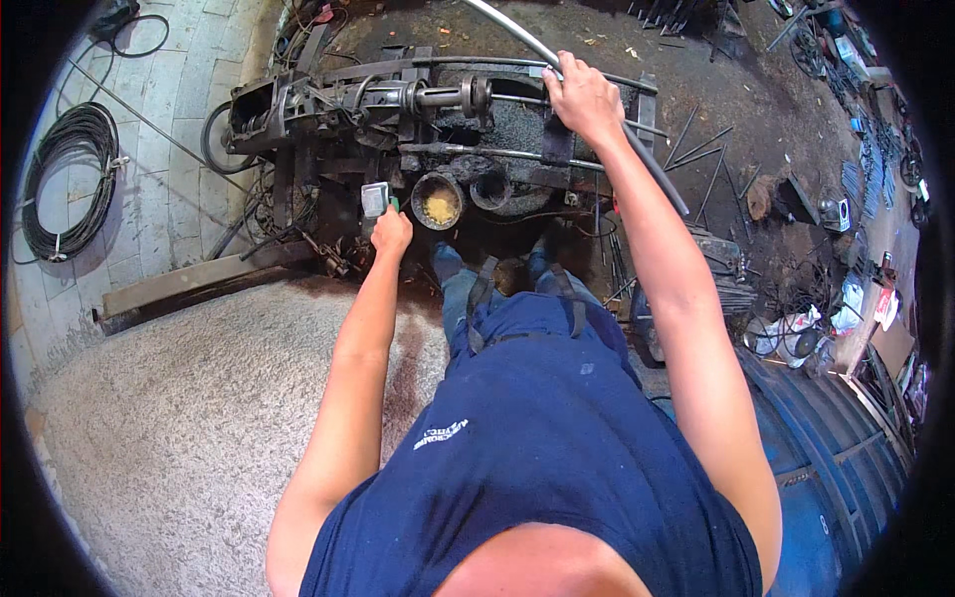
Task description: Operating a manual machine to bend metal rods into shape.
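Note:
My left hand (392,231) is closed around the green handle of what looks like a flat paintbrush, its pale grey, rectangular head (375,199) pointing away from me. Just right of it stands a round dark pot (423,186) with a yellow, grease-like mass (440,206) inside. My right hand (585,96) is wrapped over a long grey metal pipe (517,33), which slants from the far edge down past my right forearm. Beneath the pipe lies a greasy metal machine (438,97) with a round collar and parallel rails. A second, smaller pot (490,189) sits beside the first.
Coiled black cable (72,179) lies on the pale tiles at left. A metal beam (204,282) crosses the floor nearby. Loose dark rods (701,149) are scattered right of the machine. A blue ribbed metal surface (816,478) stands at near right.

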Available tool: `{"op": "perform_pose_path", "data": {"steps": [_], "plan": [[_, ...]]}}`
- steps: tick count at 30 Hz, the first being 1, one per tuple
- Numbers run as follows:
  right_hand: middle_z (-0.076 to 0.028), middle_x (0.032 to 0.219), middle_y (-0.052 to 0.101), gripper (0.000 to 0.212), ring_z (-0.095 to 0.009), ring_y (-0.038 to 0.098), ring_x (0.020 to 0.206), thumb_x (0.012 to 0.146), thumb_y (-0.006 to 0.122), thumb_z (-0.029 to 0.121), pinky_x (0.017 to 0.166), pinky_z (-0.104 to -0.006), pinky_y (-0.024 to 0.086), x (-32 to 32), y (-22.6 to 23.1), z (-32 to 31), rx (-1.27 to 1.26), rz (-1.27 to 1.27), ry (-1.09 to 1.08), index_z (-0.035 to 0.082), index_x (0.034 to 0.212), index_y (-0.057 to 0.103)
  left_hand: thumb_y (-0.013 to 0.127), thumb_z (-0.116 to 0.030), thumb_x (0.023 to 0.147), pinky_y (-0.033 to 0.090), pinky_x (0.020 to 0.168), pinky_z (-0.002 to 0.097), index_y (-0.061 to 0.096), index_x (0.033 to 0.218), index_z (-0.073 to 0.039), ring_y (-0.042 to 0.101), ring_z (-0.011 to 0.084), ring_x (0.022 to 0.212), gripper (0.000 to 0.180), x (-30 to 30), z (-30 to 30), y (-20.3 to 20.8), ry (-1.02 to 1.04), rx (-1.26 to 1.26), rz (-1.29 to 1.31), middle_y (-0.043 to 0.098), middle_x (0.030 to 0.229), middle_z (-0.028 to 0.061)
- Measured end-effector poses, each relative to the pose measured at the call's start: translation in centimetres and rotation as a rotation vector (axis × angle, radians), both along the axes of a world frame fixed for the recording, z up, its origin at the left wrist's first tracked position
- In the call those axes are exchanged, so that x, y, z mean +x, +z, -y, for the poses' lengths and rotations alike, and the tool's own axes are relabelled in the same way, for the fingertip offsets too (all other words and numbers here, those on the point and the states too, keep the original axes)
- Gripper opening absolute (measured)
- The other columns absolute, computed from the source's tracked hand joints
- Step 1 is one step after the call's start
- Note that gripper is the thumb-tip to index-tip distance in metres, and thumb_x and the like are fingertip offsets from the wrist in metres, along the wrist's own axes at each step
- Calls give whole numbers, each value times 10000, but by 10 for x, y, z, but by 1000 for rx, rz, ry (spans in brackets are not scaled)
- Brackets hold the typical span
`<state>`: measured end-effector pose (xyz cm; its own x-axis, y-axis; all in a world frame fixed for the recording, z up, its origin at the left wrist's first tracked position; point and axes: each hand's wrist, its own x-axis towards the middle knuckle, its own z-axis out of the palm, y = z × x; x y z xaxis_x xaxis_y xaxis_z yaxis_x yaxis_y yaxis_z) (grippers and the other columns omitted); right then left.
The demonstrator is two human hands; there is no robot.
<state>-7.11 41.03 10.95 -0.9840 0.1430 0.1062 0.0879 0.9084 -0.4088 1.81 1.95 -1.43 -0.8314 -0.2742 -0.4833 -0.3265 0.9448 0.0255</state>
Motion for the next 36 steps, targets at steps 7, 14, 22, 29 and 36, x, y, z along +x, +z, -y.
{"op": "perform_pose_path", "data": {"steps": [7,14,22,29,36], "plan": [[-154,1025,649,364,-348,628,987,946,495,400,827,-483,503,0,0,1,19,2,-6,76,1106,536,504,-313,912,493,864,522,578,1140,-69,628,430,1003,342,0,2,-2,-13,-1,0,654,1044,257],[-154,1032,648,364,-345,626,993,946,495,399,832,-479,502,-1,3,3,21,38,-13,72,1099,540,507,-313,912,498,863,520,573,1154,-67,632,424,1001,351,0,3,-6,-9,-21,2,654,1051,249],[-155,1023,651,367,-344,632,980,942,505,396,822,-475,507,2,0,-2,20,10,-8,67,1101,540,507,-310,913,499,863,517,568,1161,-63,632,421,1003,355,-1,0,-3,-7,-7,7,655,1052,248],[-156,1001,655,363,-347,634,973,938,514,394,817,-476,505,2,1,-1,25,-11,-2,69,1096,545,504,-300,914,494,875,516,566,1167,-59,627,422,1016,354,-2,0,-4,1,-12,24,651,1059,254],[-156,988,657,368,-345,641,956,932,519,407,807,-469,513,2,1,-1,36,-5,-25,71,1079,545,501,-300,914,491,877,522,566,1179,-58,625,430,1016,365,-1,1,-4,-6,-10,15,649,1061,260]]}}
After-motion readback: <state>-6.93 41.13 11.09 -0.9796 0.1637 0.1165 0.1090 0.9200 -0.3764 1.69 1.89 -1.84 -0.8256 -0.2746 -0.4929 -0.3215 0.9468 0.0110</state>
